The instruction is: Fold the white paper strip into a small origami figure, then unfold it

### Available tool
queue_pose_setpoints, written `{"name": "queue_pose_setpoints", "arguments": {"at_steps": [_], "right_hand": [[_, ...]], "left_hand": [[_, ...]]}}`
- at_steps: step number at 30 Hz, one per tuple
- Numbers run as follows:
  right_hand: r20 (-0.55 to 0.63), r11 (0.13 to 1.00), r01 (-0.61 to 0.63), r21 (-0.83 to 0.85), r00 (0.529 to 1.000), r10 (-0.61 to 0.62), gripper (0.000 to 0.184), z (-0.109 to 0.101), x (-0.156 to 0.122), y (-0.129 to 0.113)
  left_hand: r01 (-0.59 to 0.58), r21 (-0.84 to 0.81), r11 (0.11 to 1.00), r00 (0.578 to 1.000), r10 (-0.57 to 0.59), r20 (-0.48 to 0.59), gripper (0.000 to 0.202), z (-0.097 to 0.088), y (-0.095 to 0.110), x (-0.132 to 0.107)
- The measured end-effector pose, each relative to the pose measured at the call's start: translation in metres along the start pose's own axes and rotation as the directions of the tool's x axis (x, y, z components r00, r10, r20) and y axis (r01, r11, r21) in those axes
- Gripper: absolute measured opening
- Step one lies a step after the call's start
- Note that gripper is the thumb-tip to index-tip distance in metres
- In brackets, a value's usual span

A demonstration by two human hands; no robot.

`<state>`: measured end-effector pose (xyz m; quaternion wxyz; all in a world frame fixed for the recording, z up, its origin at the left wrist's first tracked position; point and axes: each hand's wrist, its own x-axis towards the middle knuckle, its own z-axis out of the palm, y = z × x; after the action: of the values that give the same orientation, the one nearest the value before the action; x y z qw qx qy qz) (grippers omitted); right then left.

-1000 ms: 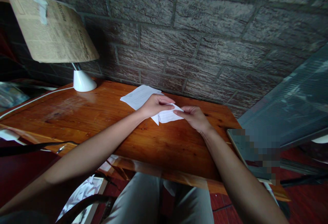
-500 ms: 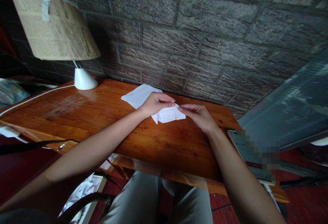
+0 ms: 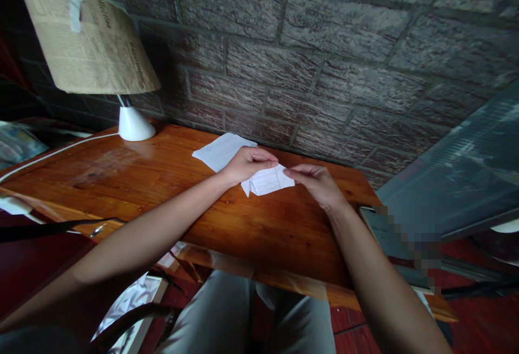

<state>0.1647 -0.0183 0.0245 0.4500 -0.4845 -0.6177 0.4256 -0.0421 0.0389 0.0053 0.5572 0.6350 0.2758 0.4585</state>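
A white folded sheet of paper (image 3: 270,181) with faint lines and creases is held just over the wooden table. My left hand (image 3: 249,164), with a ring on one finger, pinches its upper edge. At the paper's right end, my right hand (image 3: 312,178) grips the corner between thumb and fingers. A pointed flap sticks out at the paper's lower left. Behind my left hand, flat on the table, lies a stack of white sheets (image 3: 223,149), partly covered by that hand.
On the left of the wooden table (image 3: 263,235) stands a lamp (image 3: 135,124) with a newsprint shade and a white cord. A dark tablet-like device (image 3: 381,229), partly pixelated, lies at the right edge. A stone-brick wall (image 3: 251,67) rises behind.
Both hands stay on the folded paper almost unmoved. Its right-hand part looks slightly flatter now. The view has shifted a little.
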Motion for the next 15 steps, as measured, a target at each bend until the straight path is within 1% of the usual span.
{"name": "queue_pose_setpoints", "arguments": {"at_steps": [5, 10, 12, 15], "right_hand": [[0.027, 1.0, 0.015, -0.007, 1.0, -0.015, 0.026, 0.0004, -0.0006, -0.0011], [-0.042, 1.0, 0.023, 0.005, 0.999, -0.023, 0.027, 0.0032, 0.0009, 0.0012], [-0.039, 1.0, 0.029, 0.009, 0.999, -0.028, 0.027, 0.0048, 0.0011, 0.0025], [0.005, 0.999, 0.044, -0.008, 0.999, -0.044, 0.027, 0.0074, 0.0002, 0.0032]], "left_hand": [[-0.025, 0.017, 1.0, 0.999, 0.025, 0.022, 0.024, -0.0006, -0.0014, 0.0004], [-0.05, 0.051, 0.997, 0.997, 0.047, 0.054, 0.026, -0.0006, -0.0009, 0.0001], [-0.044, 0.071, 0.996, 0.995, 0.037, 0.095, 0.028, -0.0003, 0.0002, -0.0001], [-0.06, 0.119, 0.991, 0.982, 0.037, 0.184, 0.028, 0.0004, 0.0019, -0.0005]]}}
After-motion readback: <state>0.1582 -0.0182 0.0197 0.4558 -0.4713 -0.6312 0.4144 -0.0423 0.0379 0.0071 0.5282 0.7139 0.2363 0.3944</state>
